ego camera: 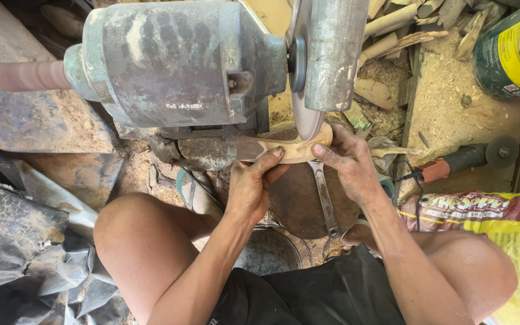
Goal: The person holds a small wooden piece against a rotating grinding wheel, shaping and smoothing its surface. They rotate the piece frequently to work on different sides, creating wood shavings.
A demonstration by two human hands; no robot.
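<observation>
Both my hands hold a small carved wooden piece (296,149) against the edge of a spinning grinding disc (306,117). My left hand (253,183) grips the piece's left end from below, thumb on top. My right hand (345,164) pinches its right end, fingers close to the disc. The disc is mounted on a large grey-green motor (170,66) with a metal guard (332,48) over the wheel.
A metal wrench (324,195) lies on a round rusty plate (299,198) below the hands. An angle grinder (470,157) lies at right by a yellow printed sack (501,222). A green-yellow can (513,54) stands top right. Wood scraps and sawdust cover the ground. My bare knees flank a metal bucket (269,250).
</observation>
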